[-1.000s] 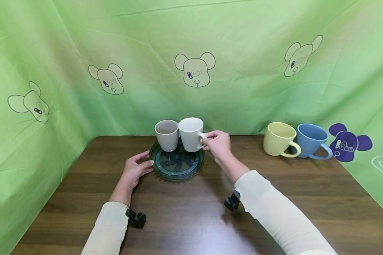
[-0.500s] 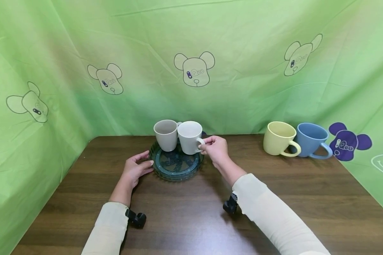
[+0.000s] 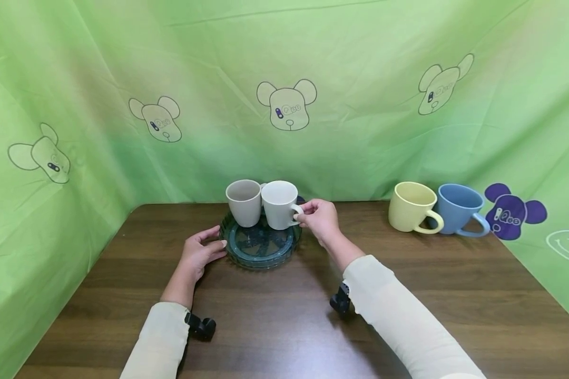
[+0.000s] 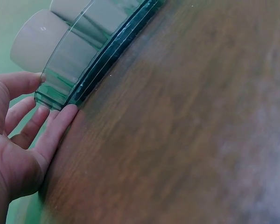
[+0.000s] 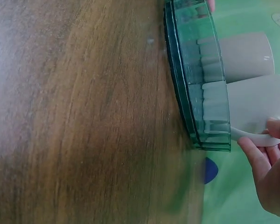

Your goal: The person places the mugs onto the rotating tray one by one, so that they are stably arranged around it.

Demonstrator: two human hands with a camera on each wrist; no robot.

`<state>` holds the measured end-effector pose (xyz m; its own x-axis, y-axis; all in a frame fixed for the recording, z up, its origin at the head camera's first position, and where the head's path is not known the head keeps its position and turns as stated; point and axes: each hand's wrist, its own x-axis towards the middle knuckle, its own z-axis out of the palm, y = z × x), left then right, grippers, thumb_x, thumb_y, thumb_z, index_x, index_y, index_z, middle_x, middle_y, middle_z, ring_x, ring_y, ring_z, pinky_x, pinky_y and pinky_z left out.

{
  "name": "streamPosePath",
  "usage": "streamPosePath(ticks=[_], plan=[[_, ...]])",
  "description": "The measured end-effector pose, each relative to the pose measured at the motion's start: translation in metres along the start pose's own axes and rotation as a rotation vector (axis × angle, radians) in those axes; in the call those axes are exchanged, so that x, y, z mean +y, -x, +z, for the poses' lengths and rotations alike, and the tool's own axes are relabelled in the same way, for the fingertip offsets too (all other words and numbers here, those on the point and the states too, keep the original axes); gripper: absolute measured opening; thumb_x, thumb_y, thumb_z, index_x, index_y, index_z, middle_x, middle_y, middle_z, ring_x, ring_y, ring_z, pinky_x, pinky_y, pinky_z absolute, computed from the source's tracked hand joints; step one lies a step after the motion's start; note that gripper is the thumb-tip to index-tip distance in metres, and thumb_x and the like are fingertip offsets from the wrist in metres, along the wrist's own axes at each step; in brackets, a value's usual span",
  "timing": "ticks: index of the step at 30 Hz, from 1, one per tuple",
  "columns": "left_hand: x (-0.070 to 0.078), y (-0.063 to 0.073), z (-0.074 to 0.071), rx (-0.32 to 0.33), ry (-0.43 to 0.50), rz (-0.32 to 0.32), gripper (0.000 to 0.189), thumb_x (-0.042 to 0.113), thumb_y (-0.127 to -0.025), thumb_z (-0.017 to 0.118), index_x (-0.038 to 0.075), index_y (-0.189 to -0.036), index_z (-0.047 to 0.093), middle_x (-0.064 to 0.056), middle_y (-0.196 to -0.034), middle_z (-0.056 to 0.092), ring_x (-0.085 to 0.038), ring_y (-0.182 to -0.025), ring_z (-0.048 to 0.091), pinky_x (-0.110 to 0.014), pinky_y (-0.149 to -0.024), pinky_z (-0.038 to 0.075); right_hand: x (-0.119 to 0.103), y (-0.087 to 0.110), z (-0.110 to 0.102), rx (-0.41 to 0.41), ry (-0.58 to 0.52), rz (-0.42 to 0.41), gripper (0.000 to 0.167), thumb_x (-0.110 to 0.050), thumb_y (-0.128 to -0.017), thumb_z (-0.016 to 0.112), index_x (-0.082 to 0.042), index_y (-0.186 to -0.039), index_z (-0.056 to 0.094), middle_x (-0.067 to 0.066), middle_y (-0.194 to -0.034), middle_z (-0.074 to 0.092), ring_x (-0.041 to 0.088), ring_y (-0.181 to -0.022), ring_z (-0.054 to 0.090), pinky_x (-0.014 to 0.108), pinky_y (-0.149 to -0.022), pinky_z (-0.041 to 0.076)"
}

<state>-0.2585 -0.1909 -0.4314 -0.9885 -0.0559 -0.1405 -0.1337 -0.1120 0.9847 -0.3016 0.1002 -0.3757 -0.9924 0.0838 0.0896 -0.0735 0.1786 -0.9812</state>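
Note:
A round, clear blue-green tray (image 3: 261, 258) with a raised wall sits on the table. On its far left part stands a grey mug (image 3: 244, 204). Beside that mug is a white mug (image 3: 278, 205), its handle turned to the right. In the right wrist view, the bases of both mugs show through the tray wall at about one level. My right hand (image 3: 320, 218) pinches the white mug's handle (image 5: 259, 139) between thumb and fingers. At the tray's left side my left hand (image 3: 201, 251) touches the wall; its fingers (image 4: 60, 127) are spread and fairly straight.
Near the table's back right edge stand a yellow mug (image 3: 410, 208) and a blue mug (image 3: 457, 209), side by side, handles toward the right front. A green cloth (image 3: 208, 116) with bear-head drawings hangs behind the wooden table (image 3: 265, 321).
The white mug has come slightly down and toward the front left, with my right hand on its handle. My left hand keeps its place at the tray.

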Motion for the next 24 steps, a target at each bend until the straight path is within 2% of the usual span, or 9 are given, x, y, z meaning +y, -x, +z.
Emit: streamPosePath(ticks=[7,12,19,24], plan=[[-0.001,0.001,0.002,0.015,0.013,-0.001,0.055,-0.010,-0.088,0.063,-0.004,-0.140,0.046,-0.019,-0.130,0.041,-0.011,-0.082,0.064,-0.034,-0.081,0.058,-0.001,0.000,0.000,-0.002,0.018,-0.005,0.018,0.013,-0.078,0.073,0.012,-0.093,0.065,0.012,-0.080,0.065,0.010,-0.063,0.059,0.034,-0.067,0.060],[-0.001,0.005,0.006,0.035,0.019,-0.008,0.055,-0.011,-0.087,0.063,-0.004,-0.139,0.047,-0.018,-0.128,0.041,-0.012,-0.080,0.064,-0.036,-0.082,0.058,0.002,0.000,-0.001,-0.010,0.013,0.009,0.022,0.010,-0.080,0.073,0.012,-0.100,0.066,0.015,-0.087,0.066,0.012,-0.069,0.062,0.030,-0.069,0.060],[0.000,0.008,0.012,0.053,0.015,-0.001,0.054,-0.012,-0.087,0.063,-0.004,-0.137,0.047,-0.018,-0.127,0.042,-0.012,-0.080,0.064,-0.036,-0.080,0.058,0.005,-0.001,-0.006,-0.005,0.018,-0.010,0.032,0.006,-0.080,0.074,0.009,-0.111,0.068,0.023,-0.106,0.068,0.026,-0.094,0.067,0.022,-0.076,0.056],[0.000,0.010,0.012,0.061,0.017,-0.003,0.054,-0.011,-0.087,0.063,-0.005,-0.138,0.046,-0.019,-0.128,0.041,-0.012,-0.080,0.064,-0.037,-0.081,0.058,0.007,-0.002,-0.010,-0.007,-0.001,-0.052,0.034,0.007,-0.079,0.075,0.010,-0.111,0.067,0.022,-0.105,0.069,0.024,-0.092,0.067,0.019,-0.074,0.055]])
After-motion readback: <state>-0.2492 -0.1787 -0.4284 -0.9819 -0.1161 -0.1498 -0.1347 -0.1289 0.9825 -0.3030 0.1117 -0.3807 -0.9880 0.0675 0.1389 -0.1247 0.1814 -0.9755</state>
